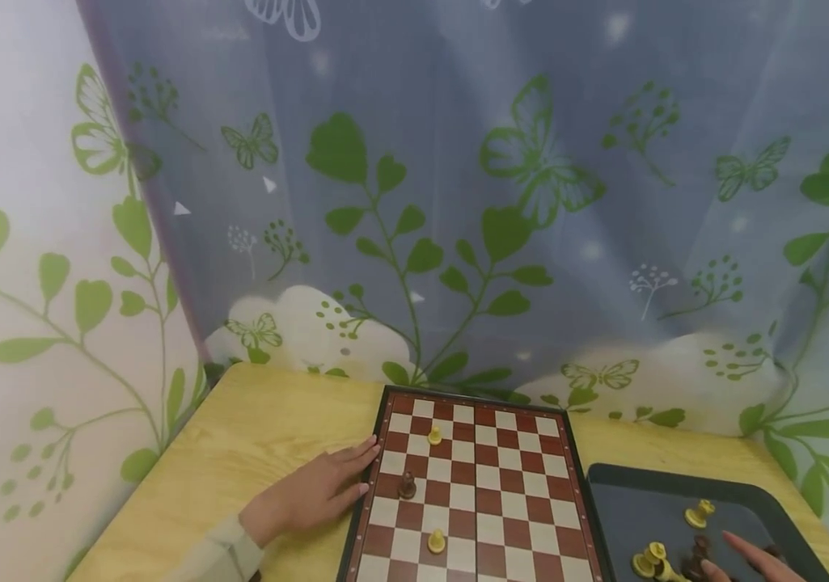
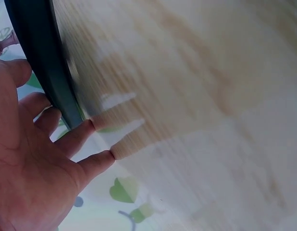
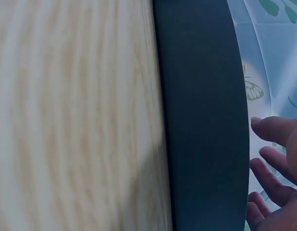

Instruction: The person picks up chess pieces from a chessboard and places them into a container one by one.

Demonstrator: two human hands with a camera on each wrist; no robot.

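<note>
A chessboard (image 1: 463, 485) with red-brown and cream squares lies on the table, its dark rim on the left also showing in the left wrist view. On its left half stand two cream pawns (image 1: 437, 541) and a dark brown chess piece (image 1: 407, 485). My left hand (image 1: 319, 493) rests at the board's left edge, fingers extended and touching the rim. Partly cut off at the lower right, my right hand (image 1: 759, 559) hovers over a dark tray (image 1: 628, 501), thumb and forefinger apart beside a dark chess piece (image 1: 700, 548). The right wrist view shows nothing between the fingers (image 3: 273, 183).
The tray stands just right of the board and holds cream chess pieces (image 1: 699, 513) and dark ones. The wooden table (image 1: 276, 428) extends left of the board. A curtain (image 1: 414, 202) printed with leaves and butterflies hangs right behind the table.
</note>
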